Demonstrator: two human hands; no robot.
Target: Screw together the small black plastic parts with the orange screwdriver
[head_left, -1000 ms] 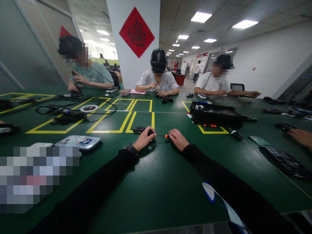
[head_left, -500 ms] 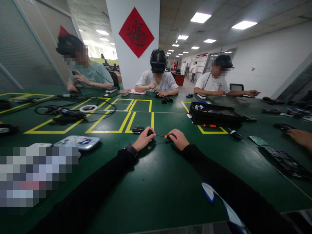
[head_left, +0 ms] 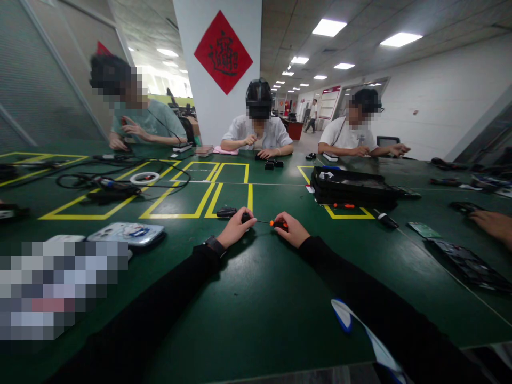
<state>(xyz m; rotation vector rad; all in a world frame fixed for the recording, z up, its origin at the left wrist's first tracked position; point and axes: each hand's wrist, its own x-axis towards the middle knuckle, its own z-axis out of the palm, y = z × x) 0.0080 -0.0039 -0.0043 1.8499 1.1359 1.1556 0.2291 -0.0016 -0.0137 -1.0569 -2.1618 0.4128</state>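
Over the middle of the green table (head_left: 240, 330), my left hand (head_left: 234, 230) is closed on a small black part (head_left: 246, 217), mostly covered by the fingers. My right hand (head_left: 296, 231) grips the black and orange handle of a screwdriver (head_left: 279, 224). Its thin shaft points left, with the tip at or very near the black part; contact is too small to make out. Just beyond my left hand lies another black piece (head_left: 226, 212).
Stacked black casings (head_left: 352, 188) lie ahead right, with another screwdriver (head_left: 344, 206) before them. A phone (head_left: 126, 233) is left, behind it a white ring (head_left: 144, 178) and cables. A co-worker's hand (head_left: 492, 223) reaches in at right. Several people sit at the far edge.
My right fingers have shifted on the screwdriver, so more of its handle shows. My left hand stays in place. Across the table, the person at right has drawn an outstretched hand inward.
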